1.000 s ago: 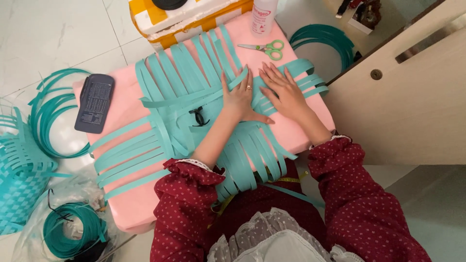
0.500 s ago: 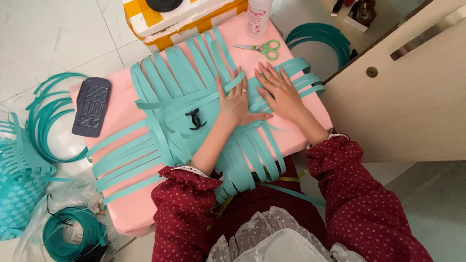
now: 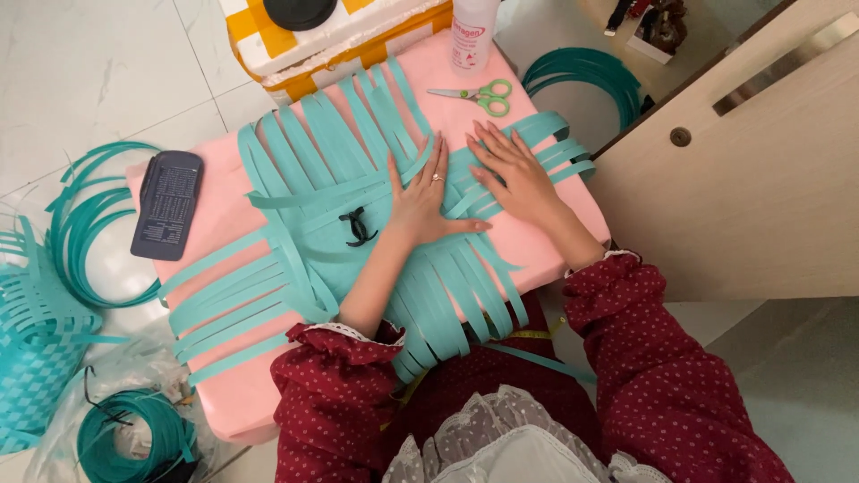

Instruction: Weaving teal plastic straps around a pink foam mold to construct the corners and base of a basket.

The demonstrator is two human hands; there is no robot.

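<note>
Both my hands are flat on the woven strips [image 3: 358, 192] right now, fingers spread, nothing gripped. My left hand [image 3: 420, 201] presses palm-down on the middle of the weave, a ring showing on one finger, the thumb stretched toward my right. My right hand [image 3: 514, 170] lies just beside it, also open, fingertips pointing away from me and resting on the teal bands that run out to the right edge.

The teal weave sprawls across the pink board [image 3: 224, 210] in front of me: loose strip ends fan up toward the far edge, out to the left, and down over the near edge toward my lap. A small black clip [image 3: 358, 225] sits on the weave, just left of my left wrist.

On the board's far side, green-handled scissors [image 3: 479, 96] lie near my right fingertips but clear of them. A white bottle [image 3: 474, 31] stands beyond the scissors, next to a yellow-and-white foam box [image 3: 331, 36]. A dark flat device [image 3: 167, 204] rests on the board's left corner.

On the floor, coils of teal strip [image 3: 76, 224] lie to the left, another coil [image 3: 582, 76] far right, a woven teal basket [image 3: 31, 358] at the left edge, and a bundled roll in a plastic bag [image 3: 125, 434] near my knee.
</note>
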